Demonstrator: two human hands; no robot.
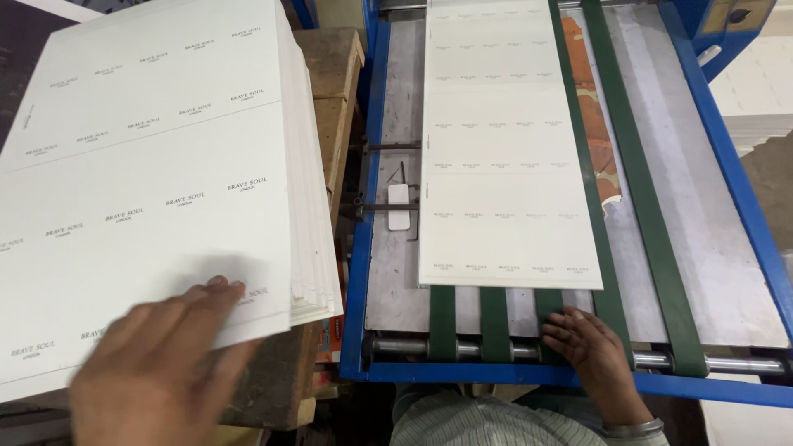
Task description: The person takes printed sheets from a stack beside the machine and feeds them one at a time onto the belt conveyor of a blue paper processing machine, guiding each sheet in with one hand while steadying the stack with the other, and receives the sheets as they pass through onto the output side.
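Left hand (pixel 157 367) flat on sheet stack (pixel 149 165); right hand (pixel 591 343) touching belt (pixel 547 310).

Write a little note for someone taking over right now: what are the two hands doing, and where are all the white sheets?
Left hand: open, fingers spread flat on the top sheet of the stack of printed white sheets, near its front edge. It looks blurred.
Right hand: open, fingertips resting on the green belts at the front roller of the blue-framed conveyor.
Done: one line of white sheets on the belts, lying overlapped and flat, heading away.
Left: a thick stack remains on the wooden stand beside the conveyor; no sheet is lifted off it.
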